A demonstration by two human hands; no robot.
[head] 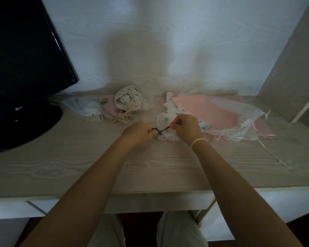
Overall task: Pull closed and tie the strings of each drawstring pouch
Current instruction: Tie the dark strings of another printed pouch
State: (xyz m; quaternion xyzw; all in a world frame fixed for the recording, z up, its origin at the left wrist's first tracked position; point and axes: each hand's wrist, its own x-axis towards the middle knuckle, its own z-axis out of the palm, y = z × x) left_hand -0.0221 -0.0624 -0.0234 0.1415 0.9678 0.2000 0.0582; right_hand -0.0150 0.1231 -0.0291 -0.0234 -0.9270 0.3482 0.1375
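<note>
A white pouch with small green prints (169, 114) lies on the desk in front of me. Its dark drawstring (161, 130) runs between my hands, crossing into a knot near the pouch's gathered mouth. My left hand (138, 132) pinches the looped end of the string on the left. My right hand (186, 126) pinches the other end and holds it taut toward the right. Behind on the left sits a heap of closed pouches: a white patterned one (128, 98), a pink one (108, 104) and a sheer white one (86, 106).
Flat pink and sheer organza pouches (225, 114) with loose ribbons are spread at the right. A dark monitor (20, 56) on a round black base (25, 125) fills the left. The wooden desk (150, 166) meets a white wall behind; a grey panel stands at the right.
</note>
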